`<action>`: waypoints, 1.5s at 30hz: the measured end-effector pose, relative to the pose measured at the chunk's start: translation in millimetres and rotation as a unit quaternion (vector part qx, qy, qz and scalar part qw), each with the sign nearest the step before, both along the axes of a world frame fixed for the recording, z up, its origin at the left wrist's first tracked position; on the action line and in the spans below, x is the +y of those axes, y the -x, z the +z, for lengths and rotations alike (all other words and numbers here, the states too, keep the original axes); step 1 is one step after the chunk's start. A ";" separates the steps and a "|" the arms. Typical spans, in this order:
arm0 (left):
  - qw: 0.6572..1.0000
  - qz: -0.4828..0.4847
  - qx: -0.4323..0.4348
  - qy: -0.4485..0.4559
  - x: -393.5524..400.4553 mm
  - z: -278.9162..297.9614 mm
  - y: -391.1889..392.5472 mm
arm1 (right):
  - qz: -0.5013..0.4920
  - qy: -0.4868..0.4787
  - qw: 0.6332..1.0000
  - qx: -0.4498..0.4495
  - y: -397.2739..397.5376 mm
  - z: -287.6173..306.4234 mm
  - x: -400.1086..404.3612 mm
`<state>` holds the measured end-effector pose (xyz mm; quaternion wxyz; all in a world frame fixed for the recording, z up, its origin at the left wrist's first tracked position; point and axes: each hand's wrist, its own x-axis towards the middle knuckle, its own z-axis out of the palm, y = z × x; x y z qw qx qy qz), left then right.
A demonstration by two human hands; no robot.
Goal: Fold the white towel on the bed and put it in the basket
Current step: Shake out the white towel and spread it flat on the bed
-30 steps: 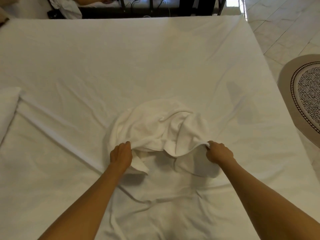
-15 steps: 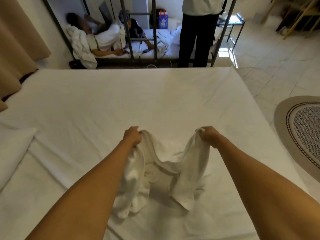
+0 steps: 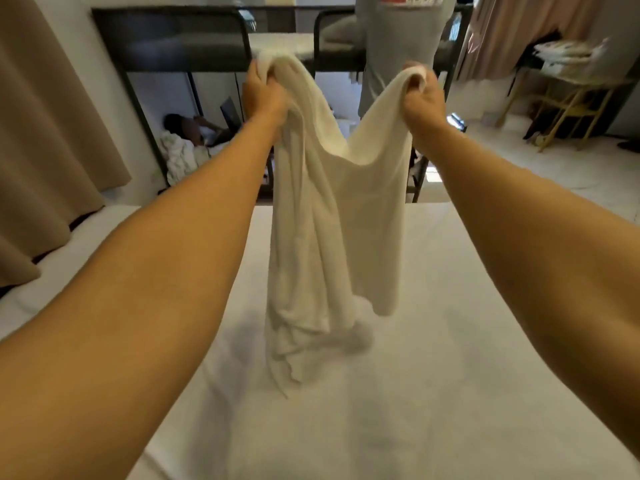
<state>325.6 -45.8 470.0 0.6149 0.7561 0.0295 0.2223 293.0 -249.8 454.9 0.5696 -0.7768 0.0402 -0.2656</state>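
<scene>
The white towel (image 3: 332, 237) hangs in the air over the middle of the bed (image 3: 450, 375), held up by its top edge, and its lower end trails down to just about brush the sheet; whether it truly touches there is hard to tell. It droops in a deep sag between the two holds and bunches into long vertical folds on the left side, so it looks soft, limp and light, with no stiffness to keep any shape by itself. The left hand (image 3: 265, 95) has its grip pressed together around a gathered wad of the top edge, and the right hand (image 3: 420, 98) has its grip pinching the other end of that edge, fingers curled over the cloth. Since the left side is bunched, that hold is probably not on a true corner, and the best places to take it are the two top corners, pulled apart until the edge runs straight, before laying it flat on the bed for folding. The terry cloth should not slip from a firm pinch. No basket is in view. Beyond the far edge of the bed stand a dark metal bunk frame (image 3: 173, 39), a person in a grey shirt (image 3: 398, 46), and a tan curtain (image 3: 45, 150) at the left.
</scene>
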 end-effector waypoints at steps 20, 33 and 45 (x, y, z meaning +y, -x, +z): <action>0.908 -0.141 0.215 -0.331 160.3 -315.3 183.8 | 0.066 0.552 0.759 0.340 207.6 -321.4 -90.8; 0.660 -0.329 0.277 -0.616 199.3 -436.4 305.7 | 0.178 0.567 0.681 0.428 331.1 -421.9 -90.0; 0.542 -0.342 0.343 -0.686 222.3 -483.9 392.0 | 0.201 0.517 0.662 0.505 442.9 -479.7 -76.5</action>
